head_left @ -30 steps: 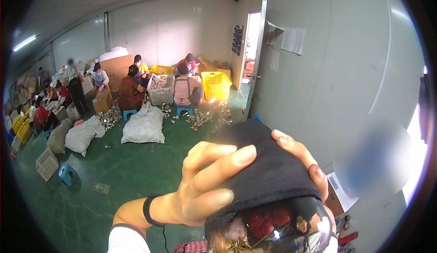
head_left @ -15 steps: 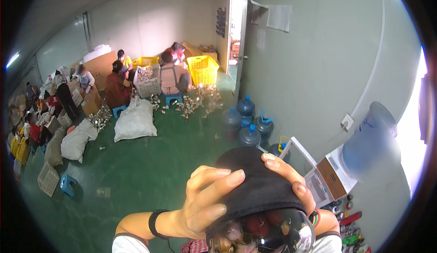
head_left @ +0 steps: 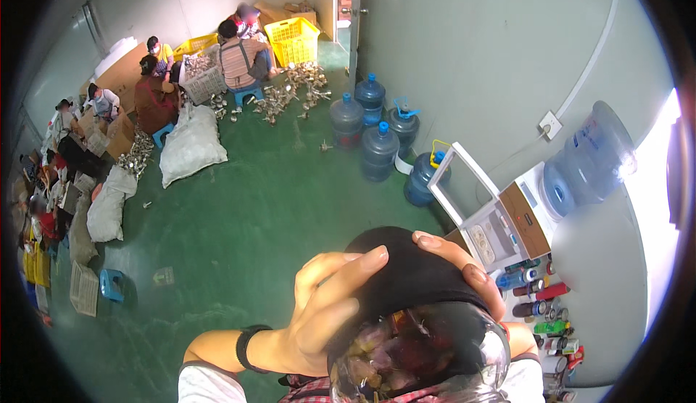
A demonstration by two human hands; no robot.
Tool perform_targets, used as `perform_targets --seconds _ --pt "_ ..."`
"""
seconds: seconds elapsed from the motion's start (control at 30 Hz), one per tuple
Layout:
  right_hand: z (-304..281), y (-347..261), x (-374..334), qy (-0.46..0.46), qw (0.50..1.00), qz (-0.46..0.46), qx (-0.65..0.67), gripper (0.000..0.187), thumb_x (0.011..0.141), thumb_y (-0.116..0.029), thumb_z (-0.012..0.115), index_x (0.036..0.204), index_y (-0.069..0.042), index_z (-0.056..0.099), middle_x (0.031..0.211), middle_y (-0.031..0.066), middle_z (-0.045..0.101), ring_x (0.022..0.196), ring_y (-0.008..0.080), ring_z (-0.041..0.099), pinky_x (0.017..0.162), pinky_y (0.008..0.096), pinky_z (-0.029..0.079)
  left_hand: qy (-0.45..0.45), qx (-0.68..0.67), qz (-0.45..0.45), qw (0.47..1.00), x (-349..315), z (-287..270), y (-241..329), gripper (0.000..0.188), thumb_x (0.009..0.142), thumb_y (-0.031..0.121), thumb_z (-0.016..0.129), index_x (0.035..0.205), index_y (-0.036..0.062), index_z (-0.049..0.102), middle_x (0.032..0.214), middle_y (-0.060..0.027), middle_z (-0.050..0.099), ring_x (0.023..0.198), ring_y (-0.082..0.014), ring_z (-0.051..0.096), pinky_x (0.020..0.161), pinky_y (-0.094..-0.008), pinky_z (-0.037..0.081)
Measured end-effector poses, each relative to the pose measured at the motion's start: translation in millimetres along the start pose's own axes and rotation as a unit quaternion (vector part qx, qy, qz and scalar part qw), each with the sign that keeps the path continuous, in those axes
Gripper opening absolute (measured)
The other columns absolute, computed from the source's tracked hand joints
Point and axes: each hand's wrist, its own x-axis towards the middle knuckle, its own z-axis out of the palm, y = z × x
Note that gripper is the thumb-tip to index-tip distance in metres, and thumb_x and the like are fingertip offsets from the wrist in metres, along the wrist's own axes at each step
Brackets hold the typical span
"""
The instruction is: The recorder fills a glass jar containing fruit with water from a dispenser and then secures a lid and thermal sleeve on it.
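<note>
Close in front of me, at the lower middle, is a rounded black cloth-covered thing shaped like a cap [head_left: 413, 269]. Below its edge bulges a glossy, see-through rounded part [head_left: 406, 356] with reddish, pinkish and brown patches in it; whether these are contents or reflections I cannot tell. My left hand [head_left: 330, 298] is closed on the left side of the black cap-like thing, fingers bent over the cloth. From the right side my right hand [head_left: 467, 276] grips it, fingertips on the top and edge; its palm is hidden behind.
Several blue water bottles [head_left: 379, 150] stand by the wall, beside a tilted-looking water dispenser [head_left: 525, 218]. Drinking bottles [head_left: 533, 307] line the floor at right. Farther off, seated people [head_left: 239, 62] work near metal parts [head_left: 283, 98], yellow crates [head_left: 292, 40] and white sacks [head_left: 192, 145].
My view has tipped downward, so the room sits higher and more of the floor bottles shows. Both hands keep their hold on the black cap-like thing, with the glossy part turned slightly.
</note>
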Motion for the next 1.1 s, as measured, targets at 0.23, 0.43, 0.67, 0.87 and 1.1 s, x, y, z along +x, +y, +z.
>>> perform_targets --seconds 0.23,0.43,0.67,0.87,1.1 --pt "-20.7 51.6 8.9 -0.044 0.923 -0.314 -0.216 0.050 0.097 -0.031 0.044 0.142 -0.012 0.032 0.134 0.0289 0.043 0.122 0.0397 0.049 0.095 0.0510 0.048 -0.095 -0.032 -0.117 0.988 -14.4 -4.2 -4.8 0.074 0.075 0.017 0.076 0.133 0.0030 0.032 0.133 -0.0350 0.046 0.112 -0.0389 0.048 0.097 -0.0443 0.034" --pt "-46.5 71.6 6.5 -0.077 0.944 -0.237 -0.217 0.070 0.085 -0.013 0.067 0.143 -0.013 0.027 0.134 0.0318 0.041 0.107 0.0370 0.059 0.088 0.0442 0.053 -0.112 -0.017 -0.140 0.984 -32.2 5.8 -27.0 0.077 0.076 0.008 0.074 0.138 0.0037 0.030 0.136 -0.0322 0.044 0.114 -0.0363 0.048 0.099 -0.0441 0.032" --pt "-67.0 108.4 5.7 -0.084 0.947 -0.235 -0.204 0.088 0.078 -0.016 0.078 0.145 -0.013 0.021 0.134 0.0337 0.040 0.115 0.0368 0.054 0.092 0.0445 0.050 -0.164 0.018 -0.175 0.971 -42.7 12.9 -39.2 0.081 0.074 0.009 0.076 0.140 0.0041 0.029 0.141 -0.0275 0.042 0.118 -0.0351 0.045 0.101 -0.0428 0.031" --pt "-80.3 136.0 -4.6 -0.048 0.971 -0.150 -0.179 0.108 0.064 -0.045 0.085 0.146 -0.010 0.023 0.136 0.0296 0.039 0.119 0.0371 0.051 0.098 0.0473 0.045 -0.135 -0.069 -0.192 0.970 -52.7 27.7 -52.4 0.103 0.059 0.008 0.088 0.142 0.0080 0.027 0.145 -0.0217 0.035 0.128 -0.0356 0.033 0.104 -0.0414 0.037" --pt "-84.9 151.2 -3.1 -0.048 0.964 -0.222 -0.135 0.096 0.066 -0.022 0.087 0.140 -0.001 0.029 0.136 0.0315 0.041 0.123 0.0396 0.048 0.101 0.0452 0.042 -0.154 -0.017 -0.180 0.971 -63.4 32.7 -57.9 0.101 0.059 0.014 0.088 0.140 0.0044 0.029 0.146 -0.0215 0.034 0.126 -0.0363 0.036 0.104 -0.0434 0.034"
